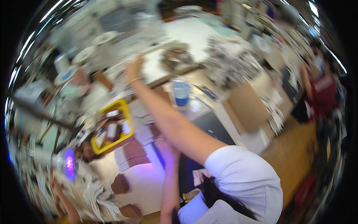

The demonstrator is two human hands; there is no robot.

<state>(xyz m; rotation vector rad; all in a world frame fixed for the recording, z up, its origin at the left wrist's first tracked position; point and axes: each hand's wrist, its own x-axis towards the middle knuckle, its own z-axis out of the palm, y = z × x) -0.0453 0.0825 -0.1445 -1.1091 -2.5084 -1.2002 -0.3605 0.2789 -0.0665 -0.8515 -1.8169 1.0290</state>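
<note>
My right arm stretches far across the table. My right hand (pixel 135 69) is at the table's far side, beside some clear crumpled plastic (pixel 120 83). Blur hides its fingers and anything they might hold. Closer to me, my left hand (pixel 166 150) is low over the work surface, tinted by violet light, next to brown and grey flat pieces (pixel 135 152). Its fingers are smeared too. Left of it lies a yellow basket (pixel 96 146) with brown pieces and small white items inside. A blue-tinted clear cup (pixel 181 93) stands beyond my right forearm.
A large heap of grey-white strips (pixel 231 61) lies at the far right, with a cardboard box (pixel 246 108) before it. White spools (pixel 84 55) stand at the far left. A glowing violet lamp (pixel 69 164) is left. A person in red (pixel 323 87) works at the right.
</note>
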